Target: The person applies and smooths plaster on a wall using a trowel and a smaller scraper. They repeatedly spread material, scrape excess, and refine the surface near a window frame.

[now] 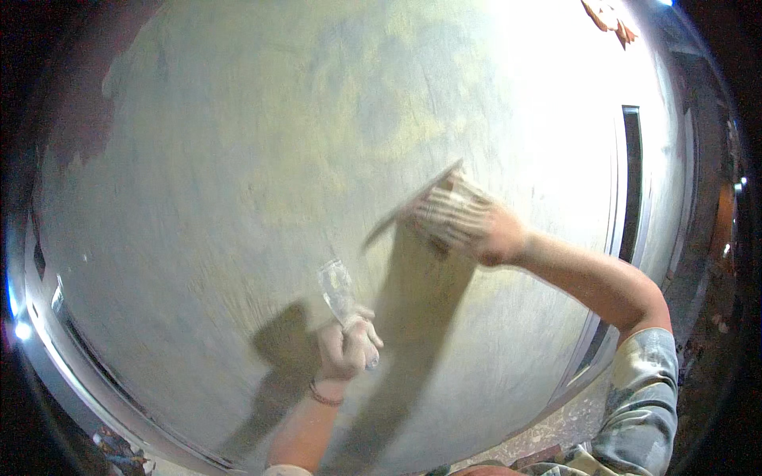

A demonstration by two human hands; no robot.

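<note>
My left hand, coated in whitish paste, is closed around the handle of a putty knife. The knife's smeared blade points up, in front of the wall. Higher and to the right, my right hand grips a plastering trowel. Its long thin blade is tilted, seen nearly edge-on, and slightly smeared by motion. Whether the whole blade touches the wall cannot be made out. Striped white residue or a glove covers that hand's fingers. Patchy grey-green and yellowish plaster coats the wall.
A brownish patch shows at the wall's upper left. On the right stands a narrow dark opening with a pale frame. Something orange-brown sits at the upper right. Speckled floor shows below. Strong light whitens the wall's right part.
</note>
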